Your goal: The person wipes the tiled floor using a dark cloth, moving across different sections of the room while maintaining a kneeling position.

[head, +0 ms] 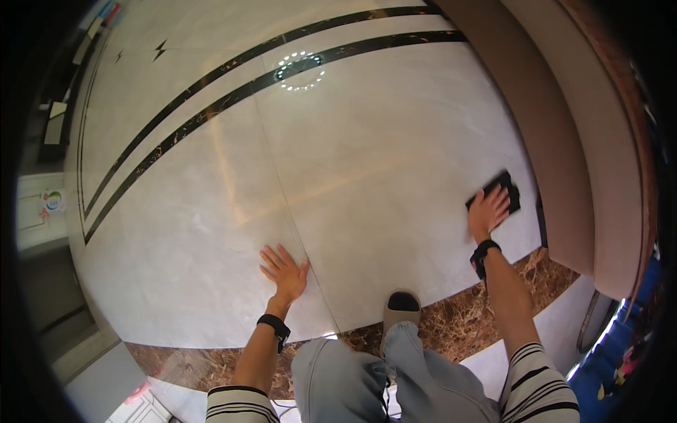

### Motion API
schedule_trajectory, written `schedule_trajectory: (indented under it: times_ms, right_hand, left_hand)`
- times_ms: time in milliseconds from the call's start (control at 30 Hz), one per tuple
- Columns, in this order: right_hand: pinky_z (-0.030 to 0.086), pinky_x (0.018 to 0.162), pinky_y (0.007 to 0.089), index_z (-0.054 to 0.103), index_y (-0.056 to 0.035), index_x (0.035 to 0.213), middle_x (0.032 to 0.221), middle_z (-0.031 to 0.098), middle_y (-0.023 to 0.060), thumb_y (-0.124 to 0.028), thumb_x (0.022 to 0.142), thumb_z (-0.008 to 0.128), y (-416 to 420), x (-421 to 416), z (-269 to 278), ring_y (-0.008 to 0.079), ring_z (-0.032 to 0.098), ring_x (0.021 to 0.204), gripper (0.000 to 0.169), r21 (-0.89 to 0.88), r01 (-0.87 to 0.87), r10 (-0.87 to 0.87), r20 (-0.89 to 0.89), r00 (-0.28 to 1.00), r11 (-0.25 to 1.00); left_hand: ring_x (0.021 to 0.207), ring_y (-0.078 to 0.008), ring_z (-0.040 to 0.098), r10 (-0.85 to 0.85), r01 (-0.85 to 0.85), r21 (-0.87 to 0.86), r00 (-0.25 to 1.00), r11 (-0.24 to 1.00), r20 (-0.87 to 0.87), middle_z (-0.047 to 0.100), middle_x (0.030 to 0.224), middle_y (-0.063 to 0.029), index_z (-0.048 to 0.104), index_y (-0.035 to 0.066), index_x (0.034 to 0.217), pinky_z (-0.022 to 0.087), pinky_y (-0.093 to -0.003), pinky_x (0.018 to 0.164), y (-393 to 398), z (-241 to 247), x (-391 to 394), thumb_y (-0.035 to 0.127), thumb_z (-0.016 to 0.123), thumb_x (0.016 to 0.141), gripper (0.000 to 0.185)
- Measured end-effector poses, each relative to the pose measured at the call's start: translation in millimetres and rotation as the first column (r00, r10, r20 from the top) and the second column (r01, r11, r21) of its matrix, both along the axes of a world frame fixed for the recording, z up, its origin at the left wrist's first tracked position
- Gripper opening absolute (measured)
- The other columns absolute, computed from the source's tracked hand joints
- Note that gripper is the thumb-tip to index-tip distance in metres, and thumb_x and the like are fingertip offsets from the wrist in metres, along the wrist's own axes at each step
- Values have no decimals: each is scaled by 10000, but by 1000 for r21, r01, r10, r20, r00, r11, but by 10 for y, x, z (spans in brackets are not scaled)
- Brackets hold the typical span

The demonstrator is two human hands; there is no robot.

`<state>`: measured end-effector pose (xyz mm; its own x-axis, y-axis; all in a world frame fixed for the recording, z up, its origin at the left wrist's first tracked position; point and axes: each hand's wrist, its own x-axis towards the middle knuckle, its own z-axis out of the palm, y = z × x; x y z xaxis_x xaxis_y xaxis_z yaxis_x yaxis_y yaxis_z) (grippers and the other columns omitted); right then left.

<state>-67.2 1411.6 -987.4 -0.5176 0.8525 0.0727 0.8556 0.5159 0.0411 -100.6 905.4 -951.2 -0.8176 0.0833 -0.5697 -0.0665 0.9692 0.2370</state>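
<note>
My left hand (285,274) rests palm down on the pale, glossy tile floor (365,211), fingers spread and nothing held. Farther right, my right hand (487,214) lies flat over a folded black cloth (509,185), with its fingers apart and the cloth sticking out beyond them. It presses the cloth against the floor rather than gripping it. Slight blur shows around this hand. Dark bands circle both wrists.
A brown padded sofa-like piece (550,132) borders the floor on the right. Dark border stripes (211,108) curve across the tiles, and a brown marbled strip (455,322) runs beneath me. My slippered foot (402,309) stands between my hands. Cabinets (58,301) line the left.
</note>
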Motion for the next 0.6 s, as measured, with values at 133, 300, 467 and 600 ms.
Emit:
schedule_trajectory:
  times_ms: [133,300,467,600]
  right_hand:
    - [174,1109,574,314,-95,1464,1533,264,150,-403,941,450,-503,-1269,119,373,249,1395,622,85,-405,407,-14,913,910]
    - [163,1103,608,398,-72,1407,1513,276,184,-359,858,551,-2088,-2189,152,411,234,1389,638,40,-847,816,-294,497,531]
    - [128,1133,579,376,-86,1433,1531,273,141,-369,856,541,-3671,-1422,295,377,204,1414,664,-173,-983,911,-394,119,54]
    - [102,1174,491,417,-99,1414,1518,313,105,-377,835,561,-3712,-837,363,287,226,1426,658,-240,-926,808,-580,-105,-292]
  left_hand:
    - [1353,-516,-253,2,-2,26,1000,1000,18,-208,1465,-381,-6,-129,1444,-133,-697,1003,-23,-3,25,500,381,954,886]
    - [1364,-529,-212,50,-48,61,998,997,-43,-145,1484,-379,74,-116,1454,-123,-708,1002,-25,-63,52,470,363,960,819]
    - [1436,-415,-28,311,-268,191,915,944,-257,81,1540,-262,190,-89,1440,-49,-550,1116,41,-65,57,348,373,974,665]
    - [1306,-391,262,506,-384,331,691,862,-516,309,1414,-233,272,-67,1385,144,-519,1067,99,-104,-421,317,456,964,599]
